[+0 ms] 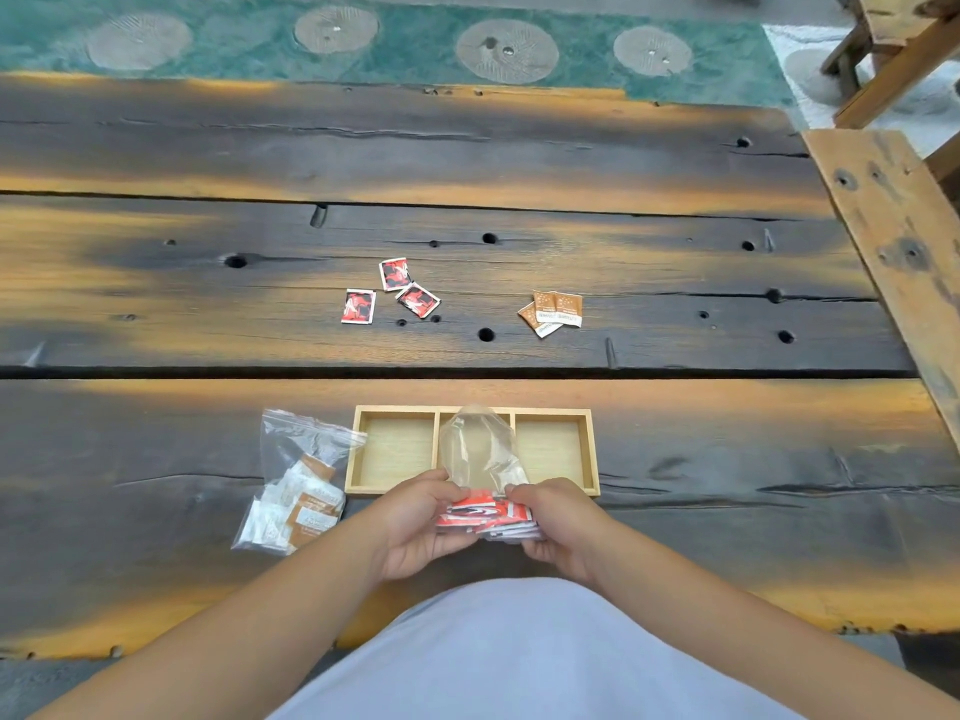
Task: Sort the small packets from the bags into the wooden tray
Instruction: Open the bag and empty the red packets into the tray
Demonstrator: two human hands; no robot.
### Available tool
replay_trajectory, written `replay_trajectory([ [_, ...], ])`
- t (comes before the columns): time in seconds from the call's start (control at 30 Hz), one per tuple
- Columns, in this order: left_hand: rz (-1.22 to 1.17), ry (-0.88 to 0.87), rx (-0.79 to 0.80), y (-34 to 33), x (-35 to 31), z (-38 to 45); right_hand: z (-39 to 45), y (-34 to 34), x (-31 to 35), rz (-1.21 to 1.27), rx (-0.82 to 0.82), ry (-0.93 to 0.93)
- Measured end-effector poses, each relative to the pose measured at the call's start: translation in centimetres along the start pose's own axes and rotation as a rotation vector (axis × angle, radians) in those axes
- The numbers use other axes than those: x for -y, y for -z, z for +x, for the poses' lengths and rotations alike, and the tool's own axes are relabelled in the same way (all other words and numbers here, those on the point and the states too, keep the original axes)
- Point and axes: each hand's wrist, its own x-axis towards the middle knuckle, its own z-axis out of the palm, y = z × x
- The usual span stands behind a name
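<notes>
Table: a broad top of dark, weathered planks is seen, on which everything else is laid.
Wooden tray: set just beyond the hands, its long axis running left to right; three compartments are shown, and no packet can be seen in the left or right one. The middle one is partly veiled by the held bag.
Zip bag on the table: laid just left of the tray, touching or overlapping its left end; brown and white packets are held inside.
Held bag: a clear bag is gripped between both hands at the near edge of the tray, its empty upper part standing up over the middle compartment, its filled end kept low toward the body.
Red packets in the bag: bunched at the near end, between the two hands.
Left hand: fingers are curled round the bag's left side.
Right hand: fingers are curled round the bag's right side, thumb pinching on top.
Loose red packets: three are scattered well beyond the tray.
Loose brown packets: a small overlapping pile is laid farther right, also beyond the tray.
Deciding relation: the tray lies straight ahead of both hands, neither hand clearly nearer; a short forward reach is judged enough for emptying.
</notes>
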Motion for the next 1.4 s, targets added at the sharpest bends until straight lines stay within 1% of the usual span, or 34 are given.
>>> replay_trajectory([
  [0.17, -0.066, 0.098, 0.001, -0.1, -0.6, -0.2, -0.2, -0.2, 0.9, -0.047, 0.023, -0.007],
  [0.23, -0.079, 0.112, 0.005, -0.1, -0.8, -0.4, -0.4, -0.1, 1.1, -0.061, 0.036, -0.011],
  [0.47, -0.087, 0.075, 0.01, 0.1, -0.9, -0.9, -1.1, -0.2, 1.5, -0.042, 0.041, 0.028],
  [0.67, -0.154, 0.051, 0.09, -0.3, -1.1, -1.4, -1.2, 0.0, 1.9, -0.041, 0.048, 0.094],
  [0.9, -0.149, 0.049, 0.081, -0.5, -1.2, -1.5, -1.5, 0.0, 1.9, -0.045, 0.042, 0.123],
  [1.07, -0.166, 0.041, 0.12, -0.6, -1.4, -2.2, -2.0, 0.1, 2.1, -0.029, 0.064, 0.152],
  [1.23, -0.248, 0.044, 0.166, -1.0, -1.7, -3.2, -2.4, 0.1, 2.5, 0.008, 0.079, 0.184],
  [1.4, -0.216, 0.013, 0.192, -1.7, -1.7, -4.6, -3.2, 0.2, 2.1, 0.025, 0.106, 0.213],
])
